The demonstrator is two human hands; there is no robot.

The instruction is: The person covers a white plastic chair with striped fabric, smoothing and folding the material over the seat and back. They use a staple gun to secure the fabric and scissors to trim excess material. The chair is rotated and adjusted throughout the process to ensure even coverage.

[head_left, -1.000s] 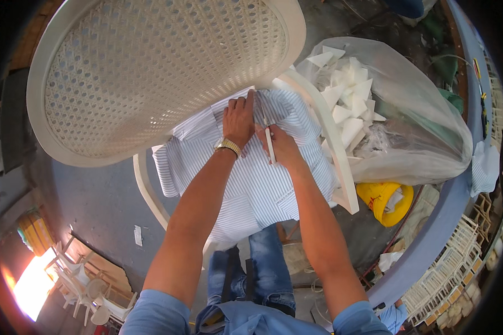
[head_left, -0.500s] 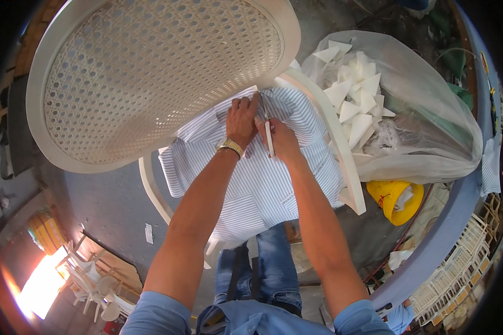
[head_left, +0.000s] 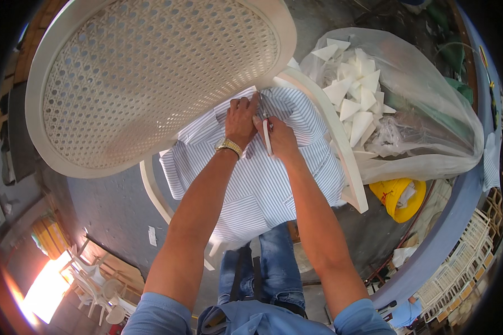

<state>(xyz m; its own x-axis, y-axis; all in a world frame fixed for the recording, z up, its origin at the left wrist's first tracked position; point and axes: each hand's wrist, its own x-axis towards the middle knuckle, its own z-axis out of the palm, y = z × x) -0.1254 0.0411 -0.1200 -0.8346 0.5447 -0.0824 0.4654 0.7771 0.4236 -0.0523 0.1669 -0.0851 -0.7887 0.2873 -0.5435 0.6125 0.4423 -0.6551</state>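
Note:
Blue-and-white striped fabric [head_left: 274,192] is draped over the seat of a cream chair [head_left: 349,162]. Near the foot of the chair's woven oval back [head_left: 162,84], my left hand [head_left: 242,118], with a gold watch on its wrist, pinches a fold of the cloth. Close beside it, my right hand [head_left: 282,138] grips scissors [head_left: 267,138] with pale, red-edged handles. Their blades point away from me into the cloth by my left fingertips. Fingers and folds partly hide the blades, so I cannot tell whether they are cutting.
To the right, a large clear plastic bag [head_left: 430,128] holds several white foam-like wedges [head_left: 360,97]. A yellow bucket [head_left: 399,198] with striped cloth inside stands below it. White chairs [head_left: 95,287] sit at the lower left, and pale frames [head_left: 452,271] are stacked at lower right.
Both hands stay almost in place on the fabric. The scissor handles have shifted very slightly left, and the whole view has moved a little.

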